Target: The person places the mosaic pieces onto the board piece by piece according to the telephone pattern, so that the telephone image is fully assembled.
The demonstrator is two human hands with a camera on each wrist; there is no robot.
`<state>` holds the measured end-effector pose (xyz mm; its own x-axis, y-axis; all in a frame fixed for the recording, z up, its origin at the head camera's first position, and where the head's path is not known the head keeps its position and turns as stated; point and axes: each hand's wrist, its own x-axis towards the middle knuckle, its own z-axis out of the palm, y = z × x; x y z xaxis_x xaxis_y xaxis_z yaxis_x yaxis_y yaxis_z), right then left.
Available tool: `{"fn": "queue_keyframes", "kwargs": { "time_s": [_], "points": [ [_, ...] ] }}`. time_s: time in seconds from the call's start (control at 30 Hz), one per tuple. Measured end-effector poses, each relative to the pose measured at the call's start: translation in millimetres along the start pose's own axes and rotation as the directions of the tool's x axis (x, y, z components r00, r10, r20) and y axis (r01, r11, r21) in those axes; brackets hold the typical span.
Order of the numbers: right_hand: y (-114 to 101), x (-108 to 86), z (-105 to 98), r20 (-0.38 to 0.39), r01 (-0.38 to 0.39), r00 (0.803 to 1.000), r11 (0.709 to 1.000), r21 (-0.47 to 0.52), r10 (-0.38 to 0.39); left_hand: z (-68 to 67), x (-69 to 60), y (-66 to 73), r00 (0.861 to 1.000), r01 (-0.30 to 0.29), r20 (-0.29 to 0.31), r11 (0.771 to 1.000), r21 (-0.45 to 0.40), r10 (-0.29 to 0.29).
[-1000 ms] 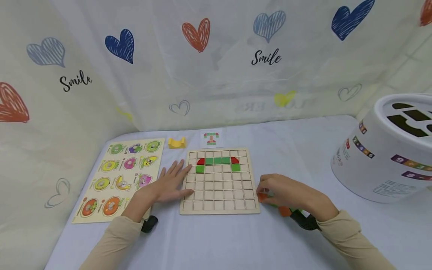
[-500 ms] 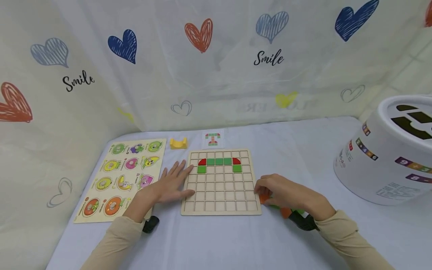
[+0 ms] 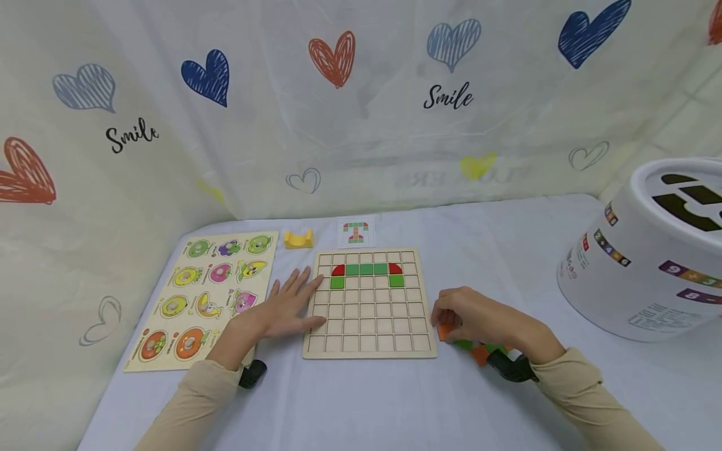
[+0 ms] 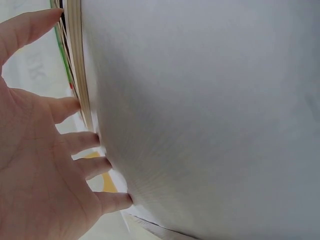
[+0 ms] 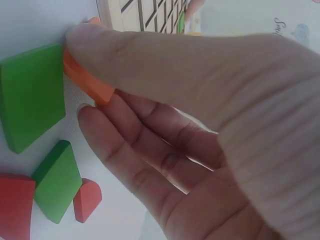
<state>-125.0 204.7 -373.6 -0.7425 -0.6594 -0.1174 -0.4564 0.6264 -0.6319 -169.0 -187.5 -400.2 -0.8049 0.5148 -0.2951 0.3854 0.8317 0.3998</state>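
The wooden grid board [image 3: 366, 341] lies mid-table, with red quarter-round and green square blocks set in its upper rows. Spread fingers of my left hand [image 3: 282, 308] rest along the board's left edge; the left wrist view shows that same palm [image 4: 40, 165] beside the board's side [image 4: 75, 50]. Just right of the board, my right hand [image 3: 476, 316] pinches an orange block [image 5: 92, 82] between thumb and fingers, low over the cloth. Loose blocks lie near it: a green square [image 5: 35, 95], another green block [image 5: 57, 185] and red ones [image 5: 15, 205]. The wrist partly hides them in the head view.
Behind the board lies a small card [image 3: 356, 232] with a coloured T-shaped pattern. A yellow notched block [image 3: 298, 240] sits beside it. To the left is a fruit-picture puzzle board [image 3: 186, 294]; a large white tub [image 3: 626, 275] stands at the right. Heart-printed cloth hangs behind.
My right hand, with the orange block, has shifted slightly right, away from the board's edge. The left hand has stayed in place. The view has shifted a little.
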Motion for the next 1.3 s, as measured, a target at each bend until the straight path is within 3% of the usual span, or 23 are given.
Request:
{"fn": "queue_keyframes", "kwargs": {
  "time_s": [0.2,0.37,0.6,0.83,1.0,1.17,1.3],
  "points": [
    [1,0.8,0,0.013,0.036,0.999,0.999,0.012,-0.036,0.6,0.8,-1.1,1.0,-0.006,-0.003,1.0,0.006,0.007],
    [-4,5.5,-5,0.004,0.113,0.994,0.993,0.026,-0.113,0.1,0.2,-0.6,1.0,-0.004,-0.003,1.0,0.009,0.004],
    [-15,37.0,-15,-0.051,0.234,0.971,0.972,0.008,-0.234,-0.5,1.0,-1.7,1.0,-0.008,-0.005,1.0,0.003,0.008],
    [-22,81.2,-17,-0.089,0.257,0.963,0.966,0.024,-0.254,-0.3,0.5,-0.2,1.0,0.013,0.011,1.0,0.008,-0.013],
    [-16,109.4,-11,-0.143,0.252,0.96,0.966,0.057,-0.242,0.6,0.9,-0.1,1.0,0.02,0.011,1.0,0.014,-0.02],
    [-9,126.1,-6,-0.201,0.221,0.96,0.969,0.111,-0.196,0.3,1.1,-0.1,1.0,0.024,0.009,1.0,0.013,-0.024],
    [-8,133.6,-3,-0.202,0.199,0.964,0.973,0.115,-0.174,0.2,1.2,0.3,1.0,0.028,0.007,1.0,0.014,-0.028]
  ]
}}
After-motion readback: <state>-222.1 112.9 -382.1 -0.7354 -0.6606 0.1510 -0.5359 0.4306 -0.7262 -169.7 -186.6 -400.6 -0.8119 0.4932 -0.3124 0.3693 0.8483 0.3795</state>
